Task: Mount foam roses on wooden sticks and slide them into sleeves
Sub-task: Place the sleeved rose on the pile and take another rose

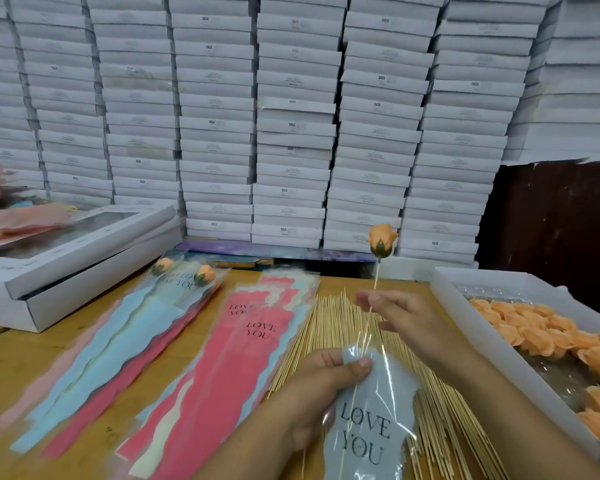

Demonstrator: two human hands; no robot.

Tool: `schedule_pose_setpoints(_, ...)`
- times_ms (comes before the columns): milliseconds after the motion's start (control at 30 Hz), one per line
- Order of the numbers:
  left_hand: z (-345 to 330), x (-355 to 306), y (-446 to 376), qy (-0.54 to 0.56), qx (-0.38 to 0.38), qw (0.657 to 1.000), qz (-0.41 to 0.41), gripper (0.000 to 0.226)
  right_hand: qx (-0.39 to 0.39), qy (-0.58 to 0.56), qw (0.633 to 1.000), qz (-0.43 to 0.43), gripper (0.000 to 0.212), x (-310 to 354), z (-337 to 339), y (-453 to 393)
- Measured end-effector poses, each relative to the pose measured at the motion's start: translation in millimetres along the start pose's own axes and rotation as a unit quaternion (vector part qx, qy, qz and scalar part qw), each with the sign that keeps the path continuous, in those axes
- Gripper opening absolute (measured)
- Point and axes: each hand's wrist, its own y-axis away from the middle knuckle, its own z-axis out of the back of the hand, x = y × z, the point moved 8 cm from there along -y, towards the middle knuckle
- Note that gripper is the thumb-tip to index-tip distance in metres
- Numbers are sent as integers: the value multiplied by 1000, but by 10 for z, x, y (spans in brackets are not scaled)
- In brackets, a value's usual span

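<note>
Nearest, the left hand pinches the top edge of a pale blue "LOVE YOU" sleeve, thumb on top. The stick runs down into that sleeve. Just beyond the sleeve, the right hand pinches the stick between thumb and fingers, the orange rose on its tip raised above. Under the sleeve lies a heap of bare sticks. Left of the sleeve lie empty sleeves; right of it, a tray of roses. Beyond, stacked white boxes.
</note>
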Motion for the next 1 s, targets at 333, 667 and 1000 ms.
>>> schedule_pose_setpoints(333, -8, 7, 32, 4, 5, 1000, 8, 40, -42, -40, 998, 3, 28, 110, 128, -114)
schedule_pose_setpoints(667, 20, -20, 35, 13, 3, 1000, 1, 55, 9, -33, 999, -22, 36, 2, 5, 77)
schedule_pose_setpoints(1000, 61, -16, 73, -13, -34, 999, -1, 86, -113, -101, 988, -24, 11, -49, 239, 99)
